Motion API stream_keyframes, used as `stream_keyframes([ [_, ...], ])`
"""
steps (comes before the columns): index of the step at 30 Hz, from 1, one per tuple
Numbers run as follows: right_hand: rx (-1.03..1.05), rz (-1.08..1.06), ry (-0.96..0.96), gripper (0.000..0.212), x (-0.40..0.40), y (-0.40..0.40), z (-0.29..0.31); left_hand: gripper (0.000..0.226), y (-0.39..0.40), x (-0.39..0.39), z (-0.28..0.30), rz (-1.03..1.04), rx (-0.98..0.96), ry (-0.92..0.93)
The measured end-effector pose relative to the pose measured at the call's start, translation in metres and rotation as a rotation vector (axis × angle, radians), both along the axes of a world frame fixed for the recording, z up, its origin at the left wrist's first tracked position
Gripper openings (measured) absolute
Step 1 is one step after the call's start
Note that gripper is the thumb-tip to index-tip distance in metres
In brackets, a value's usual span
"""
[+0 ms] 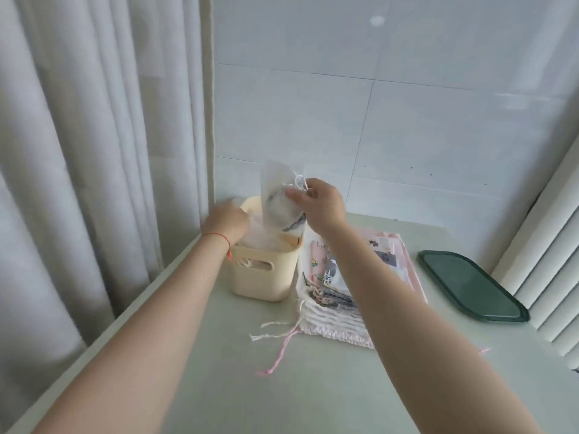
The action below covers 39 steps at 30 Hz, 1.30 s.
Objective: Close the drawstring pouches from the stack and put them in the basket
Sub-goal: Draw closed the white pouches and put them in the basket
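A cream plastic basket (266, 285) with a handle slot stands on the table, with pale pouches inside. My right hand (319, 203) pinches the gathered top and cord of a white drawstring pouch (277, 198) and holds it upright over the basket's right side. My left hand (227, 220) reaches into the basket's left side with curled fingers, pressing on the pouches there; what it holds is blurred. Right of the basket lies the stack of flat printed pouches (341, 296), with white and pink cords trailing toward me.
A dark green tray lid (470, 286) lies at the right of the pale green table (282, 386). White curtains hang at the left, a tiled wall stands behind, and a white slatted panel is at the far right.
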State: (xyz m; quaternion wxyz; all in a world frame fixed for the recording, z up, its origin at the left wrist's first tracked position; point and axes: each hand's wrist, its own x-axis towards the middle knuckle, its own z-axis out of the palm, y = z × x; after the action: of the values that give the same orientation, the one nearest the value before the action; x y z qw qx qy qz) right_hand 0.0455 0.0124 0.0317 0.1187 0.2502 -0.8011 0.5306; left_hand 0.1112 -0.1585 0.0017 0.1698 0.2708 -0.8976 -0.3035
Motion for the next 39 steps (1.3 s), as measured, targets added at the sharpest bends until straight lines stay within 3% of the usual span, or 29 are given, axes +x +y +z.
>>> stream_keyframes([
  [2, 0.271, -0.016, 0.202, 0.028, 0.001, -0.024, -0.006, 0.027, -0.012, 0.004, -0.005, 0.003, 0.101, 0.097],
  [4, 0.703, -0.024, 0.408, 0.009, 0.002, -0.042, -0.014, 0.023, -0.018, 0.009, -0.01, 0.028, 0.176, 0.203],
  [5, 0.883, -0.009, 0.469, 0.015, 0.003, -0.048, -0.018, 0.023, -0.015, 0.01, -0.01, 0.026, 0.201, 0.257],
  [7, 1.116, 0.072, 0.404, 0.021, 0.007, -0.058, -0.025, 0.024, -0.012, 0.012, -0.012, -0.016, 0.236, 0.321],
  [12, 1.289, 0.304, 0.036, 0.029, 0.013, -0.055, -0.016, 0.038, -0.01, 0.0, -0.028, -0.172, 0.16, 0.222],
  [17, 1.173, 0.394, -0.299, 0.034, 0.012, -0.047, -0.006, 0.044, -0.008, -0.005, -0.037, -0.165, 0.114, 0.218],
  [19, 1.231, 0.363, -0.29, 0.043, 0.015, -0.052, -0.012, 0.044, -0.009, -0.006, -0.036, -0.167, 0.103, 0.215],
  [22, 1.218, 0.309, -0.315, 0.034, 0.022, -0.061, -0.015, 0.043, -0.008, -0.005, -0.036, -0.141, 0.017, 0.205],
  [24, 1.067, 0.348, -0.355, 0.035, 0.018, -0.058, -0.011, 0.035, -0.005, -0.001, -0.032, -0.066, -0.175, 0.207],
  [26, 0.823, 0.27, -0.251, 0.029, 0.01, -0.043, -0.003, 0.025, 0.007, 0.003, -0.027, -0.028, -0.33, 0.278],
  [29, 0.467, -0.001, -0.055, 0.023, 0.0, -0.006, 0.0, 0.025, 0.05, 0.011, -0.018, -0.173, -0.348, 0.402],
  [31, 0.402, -0.106, -0.026, 0.026, -0.006, 0.02, -0.003, 0.021, 0.086, 0.015, -0.016, -0.305, -0.3, 0.365],
  [35, 0.6, -0.204, -0.109, 0.023, -0.015, 0.078, -0.025, 0.025, 0.149, 0.007, -0.019, -0.518, -0.29, 0.243],
  [39, 1.023, -0.125, -0.117, 0.026, -0.012, 0.123, -0.046, 0.024, 0.163, -0.011, -0.04, -0.374, -0.332, 0.125],
])
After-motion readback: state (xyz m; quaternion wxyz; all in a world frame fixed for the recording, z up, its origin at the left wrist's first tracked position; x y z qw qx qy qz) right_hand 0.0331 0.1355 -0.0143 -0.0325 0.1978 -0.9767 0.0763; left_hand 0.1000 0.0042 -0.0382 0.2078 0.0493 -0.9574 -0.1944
